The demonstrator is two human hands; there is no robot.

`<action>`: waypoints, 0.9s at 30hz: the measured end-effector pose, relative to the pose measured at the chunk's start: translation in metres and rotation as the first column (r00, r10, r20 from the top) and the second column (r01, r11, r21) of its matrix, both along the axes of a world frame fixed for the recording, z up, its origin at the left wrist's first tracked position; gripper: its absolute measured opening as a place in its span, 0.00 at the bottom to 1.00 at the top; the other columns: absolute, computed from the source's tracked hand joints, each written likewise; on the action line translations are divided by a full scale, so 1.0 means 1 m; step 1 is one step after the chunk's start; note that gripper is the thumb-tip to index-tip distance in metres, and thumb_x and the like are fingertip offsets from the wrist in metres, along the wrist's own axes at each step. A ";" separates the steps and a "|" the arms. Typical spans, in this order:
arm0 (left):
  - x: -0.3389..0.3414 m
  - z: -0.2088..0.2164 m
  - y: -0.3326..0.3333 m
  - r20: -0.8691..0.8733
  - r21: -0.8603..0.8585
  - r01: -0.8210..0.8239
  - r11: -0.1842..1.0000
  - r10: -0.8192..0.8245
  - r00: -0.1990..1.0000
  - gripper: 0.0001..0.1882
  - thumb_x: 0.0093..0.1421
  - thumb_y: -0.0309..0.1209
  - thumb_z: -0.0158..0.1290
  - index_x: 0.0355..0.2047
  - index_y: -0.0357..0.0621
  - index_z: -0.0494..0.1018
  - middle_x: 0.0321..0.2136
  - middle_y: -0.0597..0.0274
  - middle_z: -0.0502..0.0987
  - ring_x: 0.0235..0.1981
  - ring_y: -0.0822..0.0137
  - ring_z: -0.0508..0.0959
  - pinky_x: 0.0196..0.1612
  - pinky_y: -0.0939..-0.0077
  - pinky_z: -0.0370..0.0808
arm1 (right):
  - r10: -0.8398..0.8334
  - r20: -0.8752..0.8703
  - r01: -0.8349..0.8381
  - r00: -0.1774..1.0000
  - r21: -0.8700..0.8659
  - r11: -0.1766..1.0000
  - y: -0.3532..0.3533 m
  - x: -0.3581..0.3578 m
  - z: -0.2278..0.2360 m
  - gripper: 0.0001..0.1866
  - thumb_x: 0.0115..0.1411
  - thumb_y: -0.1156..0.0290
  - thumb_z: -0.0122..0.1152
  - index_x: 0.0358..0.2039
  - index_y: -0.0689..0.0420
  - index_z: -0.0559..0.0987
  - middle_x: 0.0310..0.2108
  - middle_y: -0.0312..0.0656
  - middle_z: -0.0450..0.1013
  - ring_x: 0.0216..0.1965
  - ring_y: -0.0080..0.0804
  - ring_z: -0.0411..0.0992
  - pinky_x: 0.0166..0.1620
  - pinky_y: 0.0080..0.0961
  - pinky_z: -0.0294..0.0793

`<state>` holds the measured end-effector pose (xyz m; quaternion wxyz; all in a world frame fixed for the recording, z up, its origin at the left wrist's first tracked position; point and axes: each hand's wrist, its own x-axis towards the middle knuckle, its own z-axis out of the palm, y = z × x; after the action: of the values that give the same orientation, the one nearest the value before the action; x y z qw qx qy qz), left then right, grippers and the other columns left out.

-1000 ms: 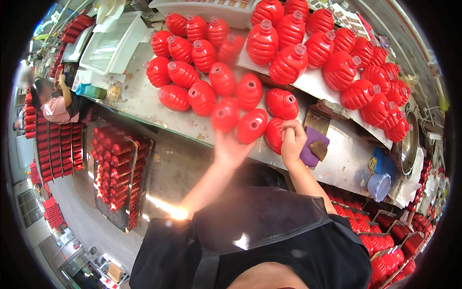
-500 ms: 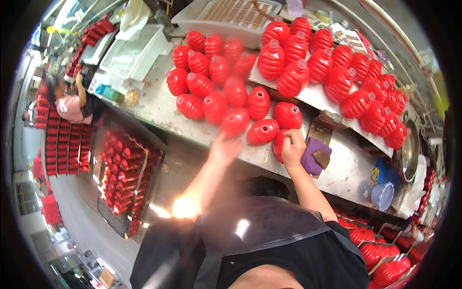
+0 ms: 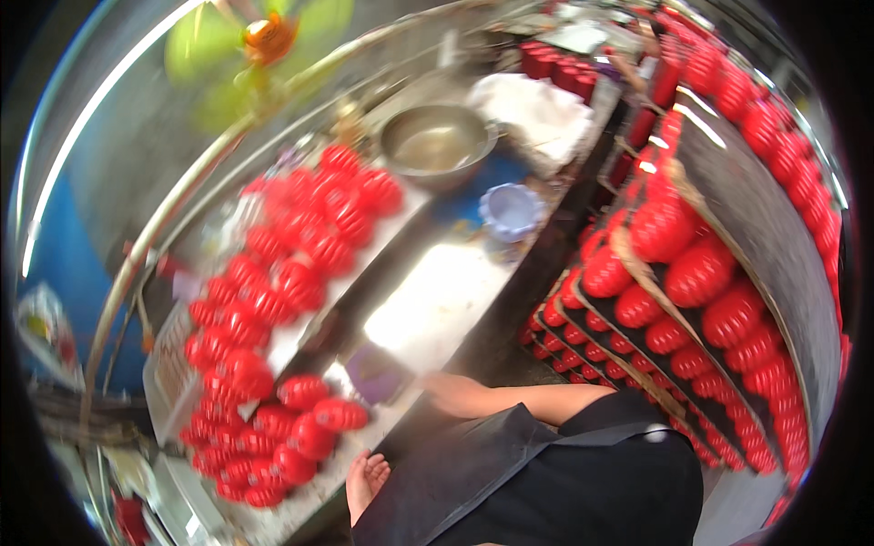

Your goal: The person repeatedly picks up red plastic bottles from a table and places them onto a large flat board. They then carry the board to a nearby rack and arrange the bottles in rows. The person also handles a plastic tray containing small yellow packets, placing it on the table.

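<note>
Spotter: Your head has swung round since a moment ago, so the desk (image 3: 437,300) now runs up the left of the view. Both hands have come back off the pile of red lanterns (image 3: 273,428) toward the near edge.

Operator: What are my hands doing?

Spotter: Your left hand (image 3: 366,482) hangs at the near edge of the desk with the palm up. Its fingers (image 3: 378,466) are loosely spread and hold nothing. The closest lanterns lie just beside it, not touching. Your right hand (image 3: 430,382) is next to the purple block (image 3: 375,371), but it is too blurred for me to tell whether its fingers are closed or what they hold.

Operator: Where does the pile sit?

Spotter: It sits along the far long edge, thickest toward the left end, and it spills toward the near edge by your left hand. The metal bowl (image 3: 435,146) and the small lilac tub (image 3: 510,211) are at the right end, well apart from it.

Operator: How should I handle the lanterns?

Spotter: I'd look back at the desk first, because the view is smeared. Take the loose lantern nearest the edge rather than digging into the heap. Those ribbed bodies look light and easy to crush, so cup one around its middle and don't pinch it. Keep your right forearm low and clear of the purple block. The racks of lanterns (image 3: 692,273) stand close on your right, so mind your elbow.
</note>
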<state>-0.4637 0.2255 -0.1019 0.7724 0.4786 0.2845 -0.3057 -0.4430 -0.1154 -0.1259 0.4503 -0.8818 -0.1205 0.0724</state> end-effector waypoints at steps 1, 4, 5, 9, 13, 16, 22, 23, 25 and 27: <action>0.009 0.011 -0.014 0.059 -0.018 0.118 0.993 -0.117 0.991 0.20 0.68 0.36 0.52 0.56 0.40 0.67 0.42 0.50 0.79 0.40 0.59 0.80 0.45 0.66 0.78 | -0.129 -0.108 0.123 0.986 -0.062 0.990 -0.033 -0.027 0.003 0.22 0.61 0.71 0.55 0.57 0.58 0.69 0.56 0.54 0.66 0.55 0.55 0.69 0.56 0.45 0.71; 0.053 0.044 -0.062 0.227 0.060 0.416 0.907 -0.419 0.879 0.17 0.68 0.29 0.49 0.56 0.39 0.67 0.43 0.51 0.79 0.37 0.63 0.81 0.43 0.72 0.79 | -0.441 -0.029 0.416 0.897 -0.286 0.863 -0.106 -0.105 0.016 0.24 0.62 0.67 0.57 0.58 0.56 0.67 0.55 0.52 0.65 0.52 0.55 0.71 0.52 0.47 0.74; 0.067 0.055 -0.082 0.288 0.131 0.488 0.863 -0.504 0.814 0.18 0.68 0.28 0.50 0.57 0.39 0.67 0.43 0.52 0.79 0.38 0.65 0.80 0.43 0.74 0.79 | -0.548 0.065 0.543 0.834 -0.275 0.794 -0.118 -0.132 0.024 0.24 0.63 0.67 0.57 0.58 0.56 0.67 0.55 0.51 0.66 0.50 0.53 0.72 0.50 0.47 0.75; 0.117 0.122 -0.163 0.525 0.151 0.669 0.728 -0.632 0.570 0.25 0.63 0.31 0.56 0.59 0.40 0.66 0.44 0.55 0.78 0.40 0.67 0.79 0.46 0.73 0.77 | -0.839 0.150 0.834 0.522 -0.294 0.466 -0.123 -0.225 0.070 0.23 0.64 0.66 0.57 0.58 0.56 0.66 0.53 0.50 0.68 0.44 0.48 0.76 0.47 0.45 0.76; 0.136 0.209 -0.253 0.801 0.214 0.722 0.658 -0.542 0.256 0.36 0.58 0.41 0.62 0.63 0.42 0.62 0.44 0.58 0.77 0.42 0.68 0.76 0.48 0.74 0.74 | -0.894 0.092 0.868 0.438 -0.302 0.394 -0.098 -0.277 0.114 0.25 0.63 0.67 0.59 0.60 0.56 0.66 0.54 0.48 0.69 0.42 0.41 0.77 0.45 0.40 0.77; 0.130 0.273 -0.322 0.933 0.226 0.755 0.616 -0.361 0.016 0.36 0.59 0.37 0.60 0.64 0.43 0.61 0.44 0.60 0.76 0.43 0.70 0.74 0.49 0.76 0.71 | -0.868 0.254 0.889 0.427 -0.292 0.352 -0.102 -0.306 0.158 0.26 0.63 0.67 0.60 0.60 0.56 0.65 0.54 0.48 0.69 0.41 0.40 0.78 0.43 0.40 0.78; 0.074 0.347 -0.466 0.930 0.368 0.614 0.698 -0.271 -0.250 0.22 0.63 0.28 0.57 0.56 0.38 0.70 0.47 0.61 0.76 0.46 0.71 0.75 0.52 0.75 0.70 | -0.529 0.820 0.975 0.217 -0.207 0.079 -0.158 -0.404 0.280 0.24 0.56 0.79 0.61 0.53 0.58 0.68 0.48 0.50 0.73 0.36 0.42 0.78 0.39 0.36 0.81; 0.063 0.354 -0.491 0.871 0.453 0.522 0.722 -0.236 -0.430 0.19 0.62 0.27 0.57 0.53 0.38 0.72 0.48 0.59 0.76 0.47 0.68 0.76 0.53 0.72 0.71 | -0.498 0.832 0.961 0.243 -0.276 0.007 -0.166 -0.431 0.304 0.24 0.56 0.78 0.62 0.54 0.58 0.68 0.48 0.50 0.74 0.41 0.45 0.77 0.42 0.37 0.80; 0.043 0.366 -0.534 0.666 0.536 0.294 0.791 -0.183 -0.723 0.15 0.61 0.27 0.57 0.49 0.39 0.75 0.48 0.55 0.77 0.49 0.59 0.76 0.54 0.67 0.71 | -0.399 0.887 0.945 0.231 -0.303 -0.125 -0.184 -0.476 0.349 0.23 0.57 0.76 0.62 0.54 0.57 0.70 0.48 0.50 0.74 0.45 0.49 0.77 0.45 0.39 0.80; 0.025 0.371 -0.572 0.437 0.552 0.096 0.828 -0.189 -0.880 0.15 0.62 0.33 0.56 0.48 0.43 0.76 0.46 0.51 0.78 0.50 0.47 0.75 0.55 0.61 0.69 | -0.284 0.939 0.935 0.193 -0.264 -0.235 -0.207 -0.512 0.386 0.21 0.58 0.76 0.62 0.52 0.57 0.72 0.48 0.51 0.75 0.45 0.50 0.77 0.45 0.40 0.79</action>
<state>-0.4390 -0.3466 0.2693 0.3502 0.5019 -0.7765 0.1496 -0.9549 -0.3222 0.2604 -0.2353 -0.8152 0.3363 -0.4086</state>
